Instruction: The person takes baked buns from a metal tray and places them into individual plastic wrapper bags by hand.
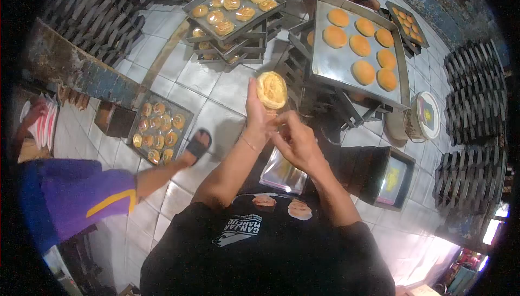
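Black shirt [265, 252] nearest. Left hand [255, 106] holds bun [271, 90] — light support should avoid crushing. Right hand [298, 140] curls close by — grip contents, cannot tell.

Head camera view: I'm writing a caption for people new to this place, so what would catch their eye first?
Probably the glossy bun held up near the middle in the left hand, with the right hand just below it. Next, perhaps, the large tray of round golden buns at upper right, then another person's purple shorts at left.
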The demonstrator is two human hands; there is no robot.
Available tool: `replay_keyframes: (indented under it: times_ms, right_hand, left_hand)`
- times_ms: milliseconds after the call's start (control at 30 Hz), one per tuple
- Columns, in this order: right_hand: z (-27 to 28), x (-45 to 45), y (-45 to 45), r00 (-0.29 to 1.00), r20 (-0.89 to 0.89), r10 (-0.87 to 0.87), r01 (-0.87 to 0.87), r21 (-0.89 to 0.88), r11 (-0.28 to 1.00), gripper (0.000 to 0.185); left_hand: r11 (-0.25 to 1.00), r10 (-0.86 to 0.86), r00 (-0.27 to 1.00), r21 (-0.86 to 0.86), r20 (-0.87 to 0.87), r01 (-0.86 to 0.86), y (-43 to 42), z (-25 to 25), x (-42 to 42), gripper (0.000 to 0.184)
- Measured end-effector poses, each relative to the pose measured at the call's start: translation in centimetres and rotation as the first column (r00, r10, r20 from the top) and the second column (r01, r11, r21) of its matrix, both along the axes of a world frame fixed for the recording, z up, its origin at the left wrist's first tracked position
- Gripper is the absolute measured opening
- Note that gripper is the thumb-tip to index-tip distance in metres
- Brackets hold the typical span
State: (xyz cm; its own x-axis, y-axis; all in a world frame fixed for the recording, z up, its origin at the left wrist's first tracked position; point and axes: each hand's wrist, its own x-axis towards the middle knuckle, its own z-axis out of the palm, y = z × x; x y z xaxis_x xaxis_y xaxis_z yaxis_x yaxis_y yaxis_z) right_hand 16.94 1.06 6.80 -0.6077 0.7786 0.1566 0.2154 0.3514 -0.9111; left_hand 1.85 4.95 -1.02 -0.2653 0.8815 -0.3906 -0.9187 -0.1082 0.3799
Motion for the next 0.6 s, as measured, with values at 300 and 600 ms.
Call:
replay_keyframes:
  times_ms: [300, 600]
  right_hand:
    - [0.6, 4.0, -0.9, 0.704, -0.277, 0.654, -0.697, -0.447, 0.560, 0.017]
    - [0.3, 2.8, 1.0, 0.988, 0.053, -0.146, 0.104, 0.478, 0.872, 0.022]
  left_hand:
    - [0.997, 0.076, 0.997, -0.011, -0.033, -0.077, 0.1, 0.2, -1.5, 0.055]
    - [0.957, -0.277, 0.899, -0.017, -0.338, 0.288, -5.3, 2.7, -0.3, 0.051]
